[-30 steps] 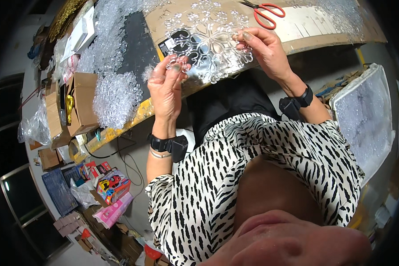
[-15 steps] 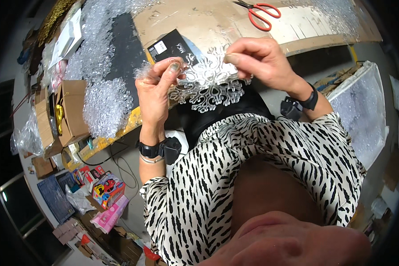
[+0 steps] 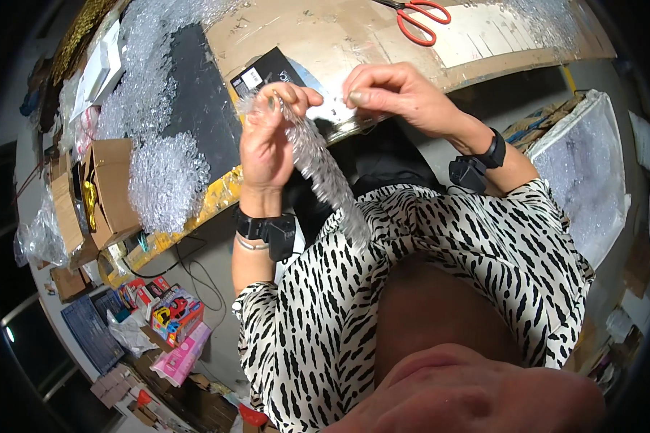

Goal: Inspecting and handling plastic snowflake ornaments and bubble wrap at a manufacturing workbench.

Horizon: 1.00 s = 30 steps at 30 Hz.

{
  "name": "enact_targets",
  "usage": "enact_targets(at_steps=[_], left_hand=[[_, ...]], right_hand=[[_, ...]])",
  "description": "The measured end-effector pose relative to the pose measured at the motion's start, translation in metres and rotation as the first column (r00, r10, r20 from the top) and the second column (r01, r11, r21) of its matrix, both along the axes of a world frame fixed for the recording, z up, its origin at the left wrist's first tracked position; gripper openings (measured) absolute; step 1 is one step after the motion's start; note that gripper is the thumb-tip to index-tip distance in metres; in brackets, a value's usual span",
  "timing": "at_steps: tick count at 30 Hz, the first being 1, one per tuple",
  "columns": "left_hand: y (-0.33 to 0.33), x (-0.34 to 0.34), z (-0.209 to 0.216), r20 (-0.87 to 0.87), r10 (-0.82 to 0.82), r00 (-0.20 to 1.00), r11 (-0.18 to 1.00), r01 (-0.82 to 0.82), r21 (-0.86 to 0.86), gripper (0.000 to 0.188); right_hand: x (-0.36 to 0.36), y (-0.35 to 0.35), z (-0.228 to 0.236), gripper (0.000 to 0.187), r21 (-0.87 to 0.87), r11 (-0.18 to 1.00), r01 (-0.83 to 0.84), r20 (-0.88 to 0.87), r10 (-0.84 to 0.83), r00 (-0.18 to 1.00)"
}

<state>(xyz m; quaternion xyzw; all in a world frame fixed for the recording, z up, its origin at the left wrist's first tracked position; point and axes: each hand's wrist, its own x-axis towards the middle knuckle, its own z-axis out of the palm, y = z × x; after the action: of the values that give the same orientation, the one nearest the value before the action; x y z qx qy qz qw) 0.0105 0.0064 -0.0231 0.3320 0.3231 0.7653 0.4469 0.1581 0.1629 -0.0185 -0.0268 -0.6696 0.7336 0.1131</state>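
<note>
My left hand (image 3: pixel 266 144) is closed on the upper end of a stack of clear plastic snowflakes (image 3: pixel 323 172). Seen almost edge-on, the stack slants down and right from the fingers over my lap. A wispy clear tuft shows beside the fingers of that hand. To its right, my right hand (image 3: pixel 397 94) pinches thumb against forefinger above the table's near edge, apart from the stack. Whatever is in that pinch is too small to make out. A flat black box (image 3: pixel 273 70) with a white label lies on the table just beyond my left hand.
Red-handled scissors (image 3: pixel 425 25) lie at the far side of the brown tabletop (image 3: pixel 303 32). Clear plastic pieces (image 3: pixel 167 180) are heaped at the left, near an open cardboard box (image 3: pixel 115 195). A white-lined bin (image 3: pixel 581 173) of clear pieces stands right; toy boxes (image 3: pixel 177 314) sit lower left.
The snowflakes, face-up between both hands before, now hang edge-on from my left hand alone. My right hand has come off them and shifted slightly left. The view has shifted a little.
</note>
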Motion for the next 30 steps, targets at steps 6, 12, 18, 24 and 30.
enact_targets(at_steps=[6,12,18,24,30], left_hand=[[0.008,0.018,-0.009,0.133,-0.132,0.982,0.989,0.123,0.079,0.028],[0.01,0.022,-0.005,0.17,-0.178,0.969,0.968,0.141,0.209,0.026],[-0.005,0.007,0.007,0.142,0.117,0.983,0.948,-0.067,-0.312,0.037],[-0.025,-0.006,0.018,-0.116,0.081,0.99,0.901,-0.123,-0.416,0.028],[-0.027,-0.005,0.02,-0.353,0.106,0.93,0.808,-0.288,-0.515,0.021]], right_hand=[[0.003,0.006,-0.034,0.017,-0.391,0.86,-0.328,-0.022,0.348,0.937],[-0.002,-0.004,-0.039,0.018,-0.451,0.796,-0.403,-0.025,0.44,0.897],[0.003,0.002,-0.022,0.016,-0.199,0.966,-0.165,-0.013,0.166,0.986],[0.008,0.004,-0.017,0.016,0.149,0.988,-0.051,-0.019,0.054,0.998],[0.009,0.001,0.005,0.007,0.472,0.848,0.24,-0.171,-0.179,0.969]])
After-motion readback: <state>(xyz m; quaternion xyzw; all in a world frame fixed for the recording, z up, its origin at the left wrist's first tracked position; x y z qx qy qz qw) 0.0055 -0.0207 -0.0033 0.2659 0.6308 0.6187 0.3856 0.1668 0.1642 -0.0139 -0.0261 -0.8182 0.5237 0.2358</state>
